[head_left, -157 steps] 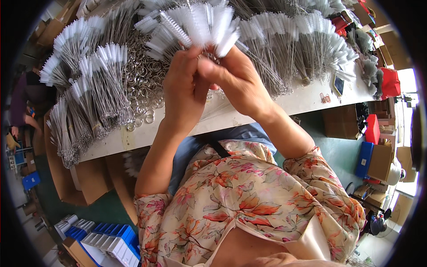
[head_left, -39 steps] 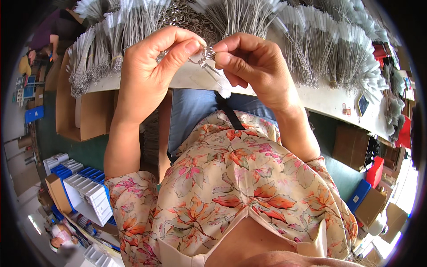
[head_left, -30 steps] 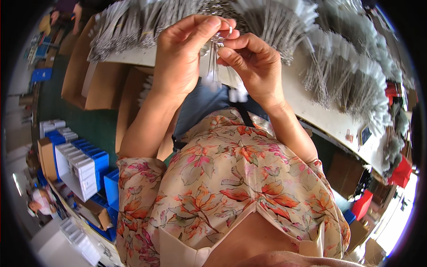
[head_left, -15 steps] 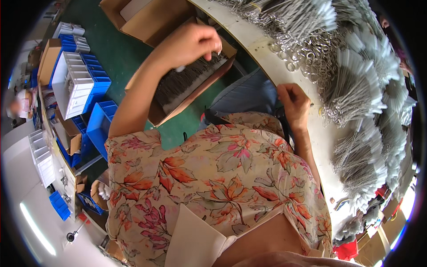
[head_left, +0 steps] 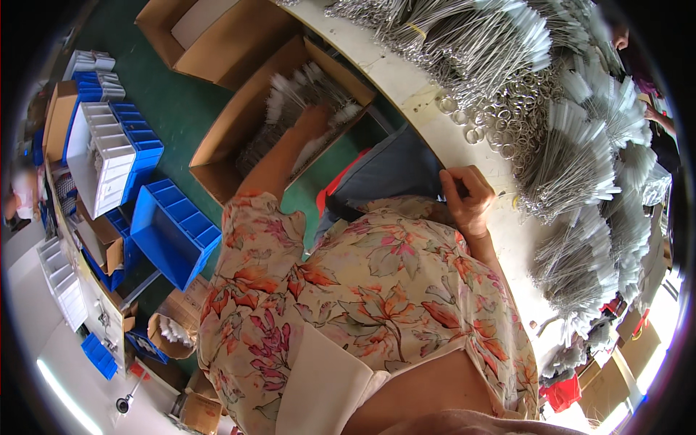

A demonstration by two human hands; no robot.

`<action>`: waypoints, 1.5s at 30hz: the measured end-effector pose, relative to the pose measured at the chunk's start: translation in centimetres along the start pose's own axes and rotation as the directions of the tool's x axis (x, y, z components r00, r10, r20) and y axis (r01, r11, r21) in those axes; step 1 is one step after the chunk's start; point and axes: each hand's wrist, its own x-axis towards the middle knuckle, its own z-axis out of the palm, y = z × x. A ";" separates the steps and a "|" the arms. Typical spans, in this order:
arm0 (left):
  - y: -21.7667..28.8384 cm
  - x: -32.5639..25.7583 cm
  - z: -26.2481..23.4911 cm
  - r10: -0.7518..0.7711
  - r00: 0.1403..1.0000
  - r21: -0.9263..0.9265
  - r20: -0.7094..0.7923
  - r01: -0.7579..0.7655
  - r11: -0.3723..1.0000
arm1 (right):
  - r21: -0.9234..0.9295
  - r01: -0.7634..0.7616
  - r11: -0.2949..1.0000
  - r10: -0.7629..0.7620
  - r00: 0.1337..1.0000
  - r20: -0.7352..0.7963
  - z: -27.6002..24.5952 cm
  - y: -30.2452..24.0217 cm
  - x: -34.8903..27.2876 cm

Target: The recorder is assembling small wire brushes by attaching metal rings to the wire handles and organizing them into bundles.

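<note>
My left hand (head_left: 313,120) reaches down into an open cardboard box (head_left: 217,156) on the floor to my left. It lies among the white-tipped wire brushes (head_left: 301,87) in the box, and whether it grips any is hidden. My right hand (head_left: 467,196) rests on the edge of the pale table (head_left: 406,94) with its fingers curled and nothing visible in them. Bundles of wire brushes (head_left: 580,159) and a heap of metal rings (head_left: 507,119) cover the table beyond it.
A second cardboard box (head_left: 217,36) stands behind the first on the green floor. Blue bins (head_left: 174,232) and white trays (head_left: 101,156) sit further left. Another person's hand (head_left: 656,116) shows at the far right of the table.
Earlier both hands held a brush bundle with a ring over the table. My left hand has since gone down into the floor box, and my right hand has settled on the table edge.
</note>
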 end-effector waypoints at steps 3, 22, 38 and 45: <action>1.9 -2.0 0.7 -0.262 0.962 -0.440 0.072 0.266 0.858 | 0.070 -0.038 0.997 0.033 0.997 0.062 -1.2 -0.4 0.5; 11.6 40.3 -40.6 0.021 0.932 -0.025 -0.362 -0.033 0.999 | 0.345 -0.159 0.925 0.188 0.981 -0.053 -19.3 3.1 -1.6; -0.4 49.0 -35.8 -0.085 0.992 -0.275 -0.097 0.055 0.960 | -0.307 -0.453 0.837 0.333 0.867 -0.371 -37.5 17.6 6.5; 9.1 44.4 -37.2 -0.304 0.922 -0.912 -0.241 -0.108 0.395 | -0.644 -0.625 0.442 0.515 0.764 -0.389 -36.0 20.3 9.9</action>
